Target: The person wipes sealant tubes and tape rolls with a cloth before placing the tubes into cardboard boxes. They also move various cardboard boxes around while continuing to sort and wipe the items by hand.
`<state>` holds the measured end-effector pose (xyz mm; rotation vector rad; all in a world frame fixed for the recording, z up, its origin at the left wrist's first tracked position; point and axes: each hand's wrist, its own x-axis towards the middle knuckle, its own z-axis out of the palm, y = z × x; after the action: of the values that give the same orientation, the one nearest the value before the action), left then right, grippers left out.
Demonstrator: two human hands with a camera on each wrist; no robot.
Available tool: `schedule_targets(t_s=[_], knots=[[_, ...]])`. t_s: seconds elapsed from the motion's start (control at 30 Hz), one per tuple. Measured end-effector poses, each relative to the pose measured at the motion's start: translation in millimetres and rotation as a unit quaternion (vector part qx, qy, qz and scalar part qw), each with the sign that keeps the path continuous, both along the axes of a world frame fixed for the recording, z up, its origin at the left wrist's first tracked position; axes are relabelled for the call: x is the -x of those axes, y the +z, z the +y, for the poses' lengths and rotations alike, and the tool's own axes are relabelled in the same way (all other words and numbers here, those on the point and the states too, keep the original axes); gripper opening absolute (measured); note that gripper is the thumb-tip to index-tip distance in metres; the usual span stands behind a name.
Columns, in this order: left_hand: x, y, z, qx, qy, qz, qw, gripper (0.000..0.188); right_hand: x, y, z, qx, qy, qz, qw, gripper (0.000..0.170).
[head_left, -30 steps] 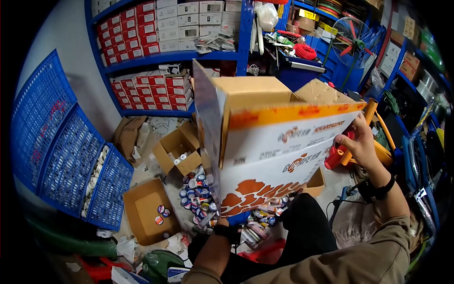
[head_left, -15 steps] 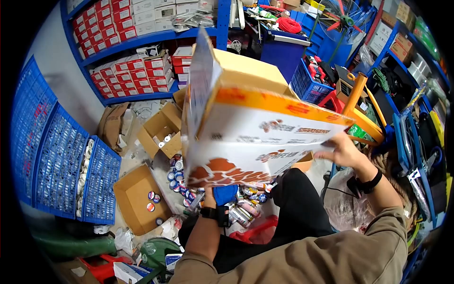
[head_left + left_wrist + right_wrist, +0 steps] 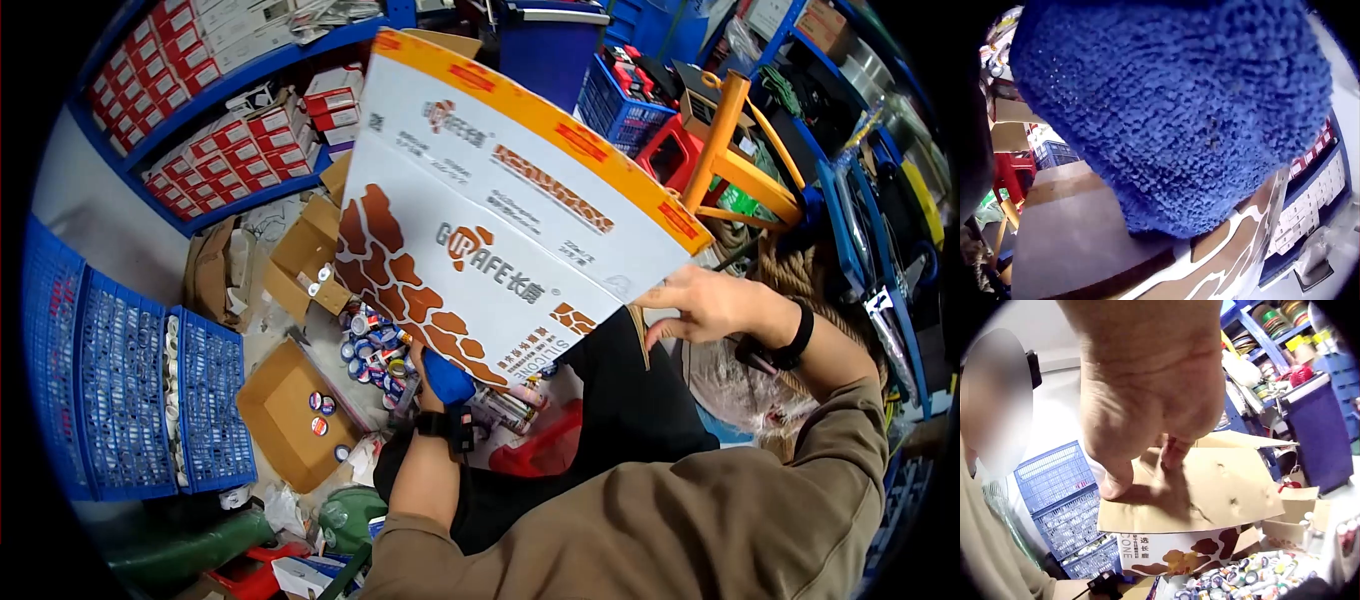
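A white cardboard box [image 3: 480,240] with an orange band and brown giraffe-pattern print is held up tilted before the person. My left hand [image 3: 425,388] is under its lower left side, holding a fuzzy blue cloth [image 3: 1172,119]. The box and cloth hide most of its fingers. On the box's right side, my right hand [image 3: 705,305] reaches to the edge of a brown flap [image 3: 1222,487]. Its thumb and fingers stand apart against that flap in the right wrist view.
Below lies a heap of small round tape rolls and tubes [image 3: 370,350]. Two open cartons, one near [image 3: 290,430] and one farther [image 3: 300,255], stand beside it. Blue crates [image 3: 210,400] line the left. A yellow metal frame [image 3: 720,140] and red stool [image 3: 668,155] stand right.
The box has tilted so its printed face turns up toward the head camera, and it has shifted left. My right hand came off its upper right edge and now touches the flap lower down.
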<state>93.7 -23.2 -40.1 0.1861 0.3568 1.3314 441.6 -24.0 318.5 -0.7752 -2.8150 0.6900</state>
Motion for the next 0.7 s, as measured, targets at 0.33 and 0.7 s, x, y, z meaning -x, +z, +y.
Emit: schedule_targets(t_s=[0.33,0.7], knots=[[-49,87,8,-0.024,-0.058,-0.076,0.995,0.07,38,-13,23,-0.143,-0.117,0.017,0.983,0.059],[-43,28,38,0.136,-0.104,-0.025,0.985,0.039,-15,-71,208,-0.139,-0.246,0.107,0.953,0.042]])
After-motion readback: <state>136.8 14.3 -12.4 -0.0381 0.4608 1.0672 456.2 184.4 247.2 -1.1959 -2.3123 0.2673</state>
